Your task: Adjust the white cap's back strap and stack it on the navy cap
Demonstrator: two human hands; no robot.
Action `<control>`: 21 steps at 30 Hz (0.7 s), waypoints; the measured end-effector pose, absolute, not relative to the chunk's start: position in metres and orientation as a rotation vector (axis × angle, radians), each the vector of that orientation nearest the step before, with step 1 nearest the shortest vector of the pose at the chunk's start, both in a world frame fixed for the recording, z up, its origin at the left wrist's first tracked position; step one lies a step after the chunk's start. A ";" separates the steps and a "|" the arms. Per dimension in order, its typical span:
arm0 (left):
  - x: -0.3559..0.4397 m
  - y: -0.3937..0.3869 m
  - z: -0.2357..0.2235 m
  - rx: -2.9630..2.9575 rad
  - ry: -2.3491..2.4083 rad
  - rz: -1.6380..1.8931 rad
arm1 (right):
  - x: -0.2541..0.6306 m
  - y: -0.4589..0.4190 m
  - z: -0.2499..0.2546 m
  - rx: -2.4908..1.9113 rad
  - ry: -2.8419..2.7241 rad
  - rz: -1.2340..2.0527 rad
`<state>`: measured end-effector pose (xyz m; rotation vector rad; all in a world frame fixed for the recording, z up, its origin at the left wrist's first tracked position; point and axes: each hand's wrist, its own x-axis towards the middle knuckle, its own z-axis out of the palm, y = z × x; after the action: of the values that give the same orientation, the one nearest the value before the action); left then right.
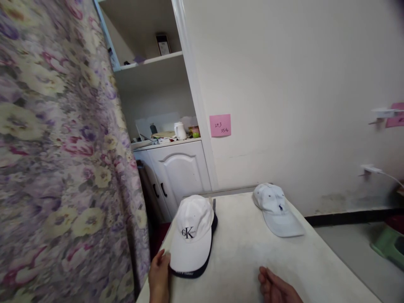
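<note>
A white cap (191, 248) with a black CK logo lies on the near left part of the table (240, 248), brim toward me. Beneath it sits a dark cap (189, 274), of which only the brim edge and part of one side show. My left hand (159, 277) is beside the left edge of these brims, fingers bent and slightly apart; whether it touches them I cannot tell. Over the front of the table, my right hand (276, 287) is loosely curled, with nothing visible in it. A pale cap (273, 206) with a small dark emblem lies at the back right.
A floral curtain (69, 168) hangs at the left. Behind the table stands a white cabinet (179, 172) with a white jug (180, 131) on its counter. A pink note (220, 125) is on the wall. A green plastic item (389, 240) stands on the floor at right.
</note>
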<state>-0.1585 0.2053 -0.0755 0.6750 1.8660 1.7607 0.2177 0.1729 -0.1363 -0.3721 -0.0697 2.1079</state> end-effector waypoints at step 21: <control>0.058 0.180 -0.126 1.516 1.415 1.176 | 0.220 0.172 -0.118 -0.511 0.062 1.877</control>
<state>0.0581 0.1801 -0.1257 1.5161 1.4148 1.1764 0.2204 0.1724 -0.1179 -0.5111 0.0621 1.8769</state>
